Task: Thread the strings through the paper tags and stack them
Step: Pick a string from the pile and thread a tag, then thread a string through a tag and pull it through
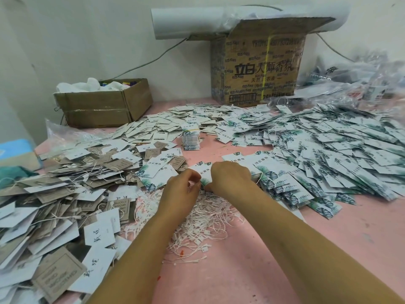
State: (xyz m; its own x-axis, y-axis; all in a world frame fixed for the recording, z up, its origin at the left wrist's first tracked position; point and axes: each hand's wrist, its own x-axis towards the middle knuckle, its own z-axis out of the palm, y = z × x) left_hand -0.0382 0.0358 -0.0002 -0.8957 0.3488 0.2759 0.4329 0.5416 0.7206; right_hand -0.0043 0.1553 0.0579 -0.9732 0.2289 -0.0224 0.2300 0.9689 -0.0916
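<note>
The left hand [183,189] is curled up. Its thumb and fingertips pinch the near end of one leaf tag [202,172]. A string may be in that pinch too, but it is too small to see. The right hand [230,178] is curled as well and holds the same tag from the right side. The two hands are almost touching. The tag sits in the middle of the table, just above the far edge of the string pile [197,224].

There are two hands and one held tag. On the far left is one blue box [15,150]. Next comes a big messy heap of grey and white tags [54,205], too many to count. Behind it stands one small cardboard box [103,104] with white stuff inside. In the far middle lies a spread of white tags [157,126], and beside it is one neat bundle [191,137] with a yellow band around it. The white strings near the arms are too many to count. Farther right is one big cardboard box [258,66] with a white roll [186,23] lying on top. On the right is a huge heap of leaf tags [328,150], far too many to count, with clear plastic bags [361,80] behind it.

The table [252,270] is pink. Small white specks dot it on the near right. The wall [87,40] behind is white, and a thin grey cable [153,60] runs across it.
</note>
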